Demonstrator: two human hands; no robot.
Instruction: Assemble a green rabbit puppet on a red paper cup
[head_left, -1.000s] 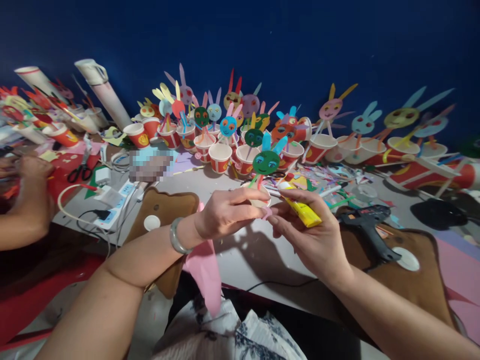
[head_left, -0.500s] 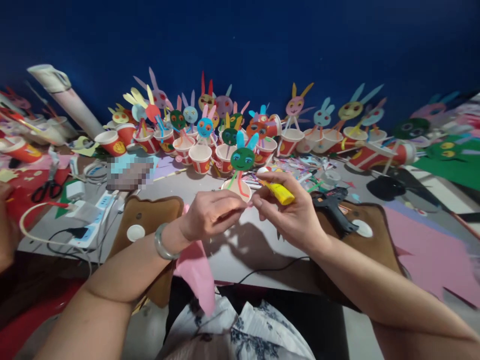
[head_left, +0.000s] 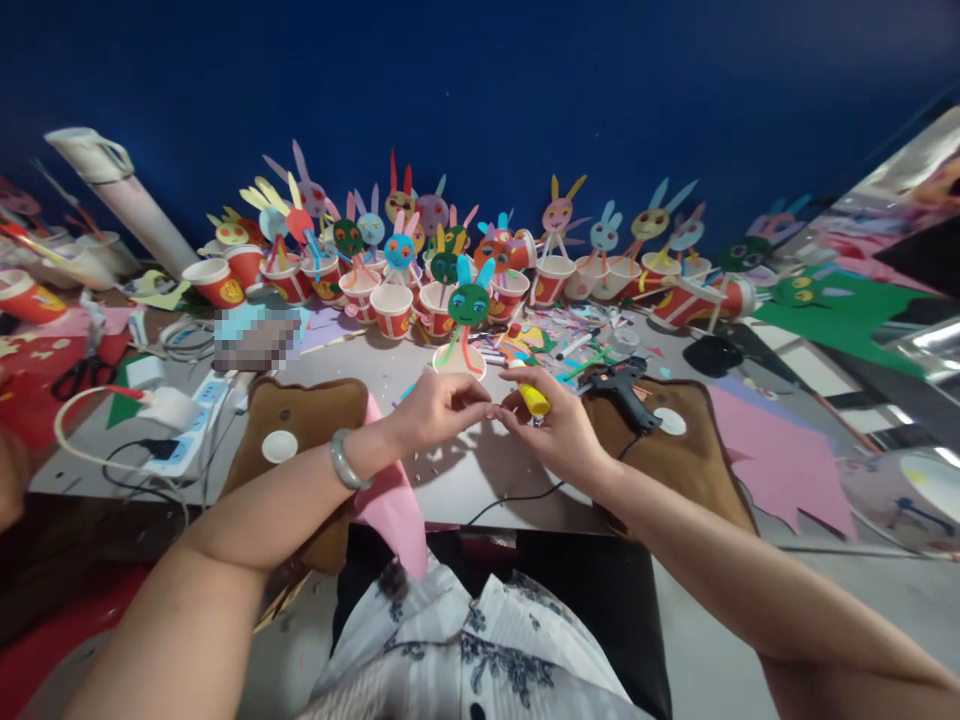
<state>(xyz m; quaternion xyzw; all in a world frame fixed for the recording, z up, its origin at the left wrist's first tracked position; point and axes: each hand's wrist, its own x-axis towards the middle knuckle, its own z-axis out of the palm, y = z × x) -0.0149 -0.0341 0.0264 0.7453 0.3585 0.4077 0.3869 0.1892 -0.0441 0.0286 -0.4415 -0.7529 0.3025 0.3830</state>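
Note:
My left hand (head_left: 439, 408), with a bangle at its wrist, is closed in a pinch; whatever sits at its fingertips is too small to make out. Facing it, my right hand (head_left: 559, 425) holds a small yellow tube (head_left: 535, 400) between thumb and fingers. Its fingertips almost meet those of my left hand. Just beyond both hands stands a paper cup (head_left: 459, 362). From this cup rises a green paper rabbit head (head_left: 470, 304) with blue ears, on green and red strips.
Rows of red and white cups (head_left: 394, 312) with paper rabbits stand behind. Right lie a black glue gun (head_left: 626, 395) on a brown mat (head_left: 675, 455) and pink paper (head_left: 780, 450). Left are a power strip (head_left: 191, 430), scissors (head_left: 88, 370), a tall flask (head_left: 127, 195) and another person's hand (head_left: 11, 470).
The view has shifted to the right. My hands stay fingertip to fingertip, and the yellow tube has tilted more upright in my right hand.

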